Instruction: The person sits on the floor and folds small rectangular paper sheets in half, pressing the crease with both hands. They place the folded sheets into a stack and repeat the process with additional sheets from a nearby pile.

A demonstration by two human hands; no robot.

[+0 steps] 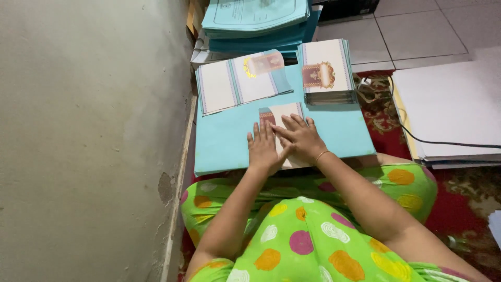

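You sit on the floor with a large turquoise board (229, 141) across your lap, and both hands press flat on a folded cream card (284, 112) lying near the board's middle. Your left hand (262, 149) lies palm down, fingers straight and close together, pointing away from you. Your right hand (301, 137) crosses in from the right, fingers slightly spread and angled toward the upper left, its fingertips overlapping the left hand's edge — neither hand pinches anything.

The card's long axis runs away from you, tilted a little to the right. Its far end shows a dark red and blue ornamental band at the left corner. Your hands hide most of it; only the far end and a sliver of the near edge below your right wrist show, so its full length is hard to judge.

Beyond it on the board lie an opened stack of cream cards with teal stripes (241, 81) and, just right, a taller pile of folded cards (327, 70) bearing a red and gold emblem. A stack of turquoise sheets (255, 18) sits farther back, cut off by the top edge.
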